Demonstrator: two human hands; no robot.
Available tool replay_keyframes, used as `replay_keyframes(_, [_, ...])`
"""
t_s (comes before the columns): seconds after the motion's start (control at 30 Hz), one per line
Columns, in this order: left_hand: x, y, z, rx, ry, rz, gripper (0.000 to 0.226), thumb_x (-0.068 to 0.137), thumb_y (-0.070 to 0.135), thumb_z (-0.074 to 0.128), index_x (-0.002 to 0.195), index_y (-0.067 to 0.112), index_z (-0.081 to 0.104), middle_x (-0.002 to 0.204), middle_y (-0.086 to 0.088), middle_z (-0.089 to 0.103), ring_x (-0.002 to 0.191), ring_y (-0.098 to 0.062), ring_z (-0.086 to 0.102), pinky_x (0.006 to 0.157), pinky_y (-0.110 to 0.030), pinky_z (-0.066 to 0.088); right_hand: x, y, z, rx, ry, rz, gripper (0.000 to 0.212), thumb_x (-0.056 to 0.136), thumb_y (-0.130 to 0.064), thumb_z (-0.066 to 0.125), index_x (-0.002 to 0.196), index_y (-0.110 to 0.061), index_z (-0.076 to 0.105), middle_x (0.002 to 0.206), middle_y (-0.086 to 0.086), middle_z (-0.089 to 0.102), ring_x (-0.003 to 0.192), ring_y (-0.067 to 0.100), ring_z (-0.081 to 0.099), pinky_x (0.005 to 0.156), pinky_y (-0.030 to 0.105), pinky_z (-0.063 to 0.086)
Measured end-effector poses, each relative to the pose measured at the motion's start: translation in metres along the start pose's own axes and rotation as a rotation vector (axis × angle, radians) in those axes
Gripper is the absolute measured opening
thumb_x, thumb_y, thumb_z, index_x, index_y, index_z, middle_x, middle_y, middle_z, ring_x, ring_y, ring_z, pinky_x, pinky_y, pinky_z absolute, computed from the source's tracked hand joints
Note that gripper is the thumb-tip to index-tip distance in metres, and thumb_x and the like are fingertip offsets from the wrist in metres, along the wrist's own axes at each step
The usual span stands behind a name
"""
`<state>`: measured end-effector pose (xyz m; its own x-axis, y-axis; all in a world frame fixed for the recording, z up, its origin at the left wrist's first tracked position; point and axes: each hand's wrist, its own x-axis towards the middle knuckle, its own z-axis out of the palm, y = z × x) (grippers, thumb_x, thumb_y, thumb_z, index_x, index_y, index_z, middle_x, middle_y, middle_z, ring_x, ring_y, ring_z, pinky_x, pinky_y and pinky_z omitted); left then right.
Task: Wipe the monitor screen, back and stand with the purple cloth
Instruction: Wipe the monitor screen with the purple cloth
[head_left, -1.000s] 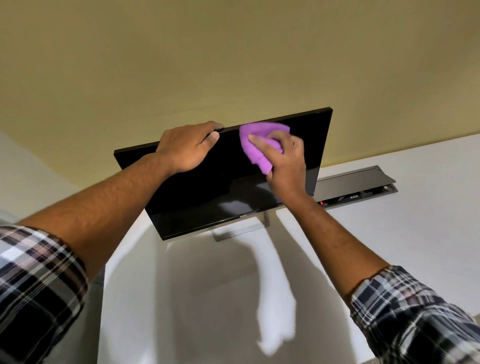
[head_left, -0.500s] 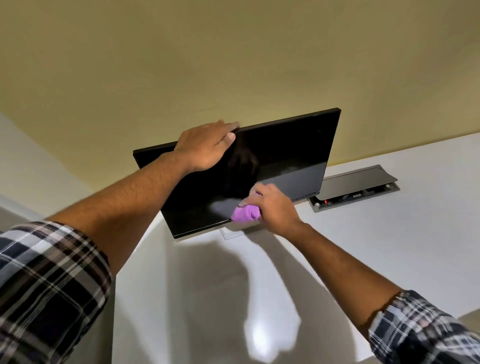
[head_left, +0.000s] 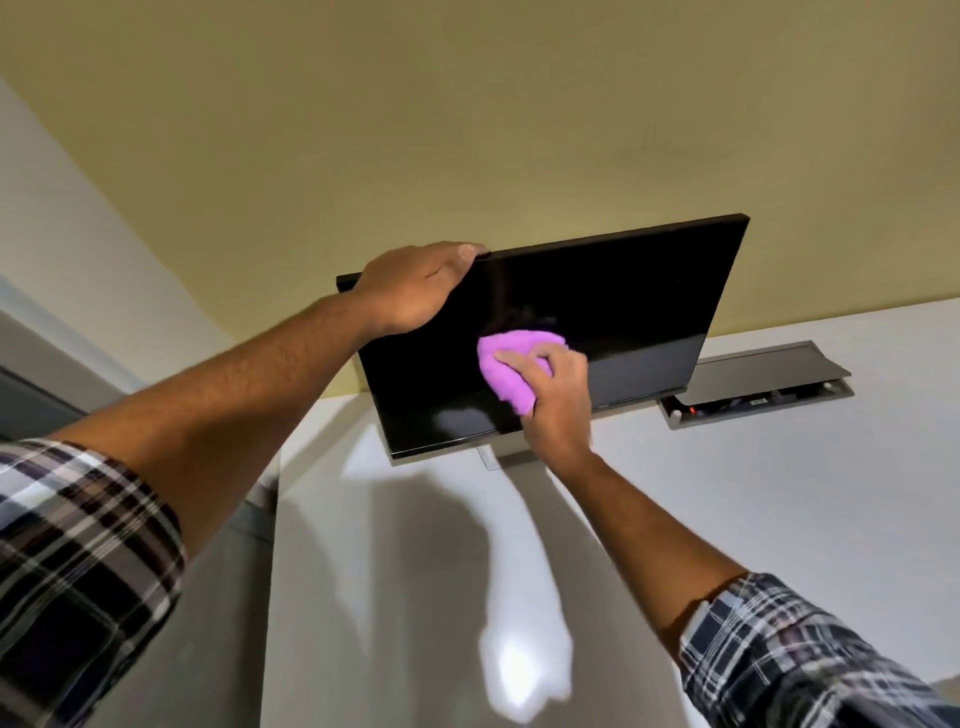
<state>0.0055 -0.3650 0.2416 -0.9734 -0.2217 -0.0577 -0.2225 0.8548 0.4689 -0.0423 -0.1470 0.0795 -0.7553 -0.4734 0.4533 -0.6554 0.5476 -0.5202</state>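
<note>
Now the right hand (head_left: 558, 400) presses the purple cloth (head_left: 511, 370) flat on the lower middle of the monitor screen (head_left: 613, 322); its fingers are curled over the bunched cloth and hold it. Half a second ago the cloth was at the bottom edge of the screen, and one second ago near the top edge; so the wiping goes down and up in strokes, and I judge the screen step is in progress, with the back and the stand (head_left: 493, 460) not yet done. The left hand (head_left: 415, 291), left of centre in the frame, lies over the upper left edge of the monitor, fingers closed around the top rim to steady it; both forearms reach forward, almost straight. The monitor stands on the white desk (head_left: 779, 493); a cable box (head_left: 753, 387) lies open to its right.
</note>
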Motion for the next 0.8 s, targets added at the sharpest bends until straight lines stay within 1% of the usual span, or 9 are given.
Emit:
replay_keyframes(0.13, [-0.002, 0.001, -0.004, -0.015, -0.058, -0.025, 0.051, 0.104, 0.061, 0.012, 0.146, 0.053, 0.040, 0.154, 0.022, 0.043, 0.144, -0.013, 0.038, 0.112, -0.036, 0.031, -0.064, 0.016, 0.050, -0.123, -0.681, 0.080, 0.037, 0.089, -0.025, 0.066, 0.124, -0.036, 0.070, 0.124, 0.000, 0.053, 0.117, 0.027, 0.049, 0.082, 0.031, 0.042])
replay_keyframes(0.2, [-0.004, 0.002, -0.004, -0.023, -0.075, -0.019, 0.051, 0.104, 0.062, 0.012, 0.147, 0.053, 0.038, 0.154, 0.023, 0.041, 0.145, -0.012, 0.036, 0.112, -0.034, 0.028, -0.082, 0.020, 0.056, -0.118, -0.864, 0.081, 0.043, 0.080, -0.016, 0.071, 0.115, -0.039, 0.074, 0.115, -0.004, 0.057, 0.110, 0.029, 0.055, 0.077, 0.031, 0.045])
replay_keyframes(0.27, [-0.005, 0.001, -0.005, -0.037, -0.080, -0.020, 0.050, 0.104, 0.062, 0.014, 0.147, 0.054, 0.038, 0.154, 0.024, 0.040, 0.145, -0.010, 0.035, 0.115, -0.034, 0.026, -0.077, 0.011, 0.047, -0.021, -0.747, 0.076, 0.047, 0.074, -0.011, 0.077, 0.112, -0.039, 0.077, 0.106, -0.006, 0.057, 0.105, 0.029, 0.056, 0.076, 0.033, 0.048])
replay_keyframes(0.33, [-0.003, -0.004, -0.006, -0.056, -0.100, -0.027, 0.048, 0.103, 0.063, 0.016, 0.145, 0.058, 0.038, 0.153, 0.026, 0.040, 0.144, -0.009, 0.035, 0.118, -0.035, 0.024, -0.054, -0.010, 0.022, 0.123, -0.436, 0.039, 0.042, 0.079, -0.012, 0.075, 0.114, -0.035, 0.078, 0.104, -0.006, 0.055, 0.101, 0.025, 0.053, 0.078, 0.031, 0.044])
replay_keyframes(0.43, [0.000, -0.009, -0.012, -0.109, -0.160, 0.006, 0.053, 0.095, 0.075, 0.017, 0.141, 0.061, 0.041, 0.153, 0.025, 0.041, 0.144, -0.008, 0.036, 0.122, -0.038, 0.023, 0.001, -0.048, -0.024, 0.173, 0.111, -0.012, 0.052, 0.081, -0.007, 0.049, 0.119, -0.026, 0.078, 0.110, 0.004, 0.056, 0.100, 0.022, 0.046, 0.078, 0.024, 0.031])
replay_keyframes(0.53, [0.004, -0.013, -0.015, -0.180, -0.220, -0.006, 0.074, 0.081, 0.088, 0.016, 0.140, 0.057, 0.047, 0.153, 0.022, 0.044, 0.142, -0.010, 0.039, 0.122, -0.039, 0.024, 0.050, -0.071, -0.048, 0.131, 0.424, 0.016, 0.053, 0.088, -0.010, 0.046, 0.131, -0.026, 0.073, 0.116, 0.011, 0.057, 0.103, 0.023, 0.046, 0.082, 0.021, 0.032])
replay_keyframes(0.67, [0.009, -0.009, -0.019, -0.352, -0.257, -0.103, 0.088, 0.082, 0.091, 0.019, 0.139, 0.037, 0.058, 0.150, 0.007, 0.050, 0.140, -0.019, 0.044, 0.122, -0.038, 0.022, 0.051, -0.087, -0.014, 0.080, 0.323, -0.023, 0.066, 0.085, 0.002, 0.050, 0.142, -0.029, 0.065, 0.122, 0.010, 0.054, 0.105, 0.030, 0.047, 0.086, 0.022, 0.035])
replay_keyframes(0.73, [0.009, -0.008, -0.021, -0.408, -0.314, -0.067, 0.074, 0.098, 0.072, 0.012, 0.148, 0.030, 0.048, 0.162, 0.005, 0.031, 0.152, -0.015, 0.023, 0.122, -0.032, 0.010, 0.027, -0.087, 0.013, 0.074, 0.212, -0.027, 0.075, 0.080, 0.011, 0.059, 0.143, -0.031, 0.064, 0.121, 0.008, 0.053, 0.106, 0.031, 0.047, 0.080, 0.027, 0.038])
replay_keyframes(0.8, [0.011, -0.010, -0.023, -0.434, -0.350, -0.033, 0.074, 0.098, 0.071, 0.005, 0.149, 0.035, 0.046, 0.166, 0.006, 0.018, 0.154, -0.011, 0.013, 0.125, -0.037, 0.000, -0.005, -0.082, 0.038, 0.060, 0.075, -0.051, 0.071, 0.082, 0.005, 0.066, 0.141, -0.035, 0.064, 0.122, 0.004, 0.054, 0.108, 0.030, 0.046, 0.077, 0.033, 0.044])
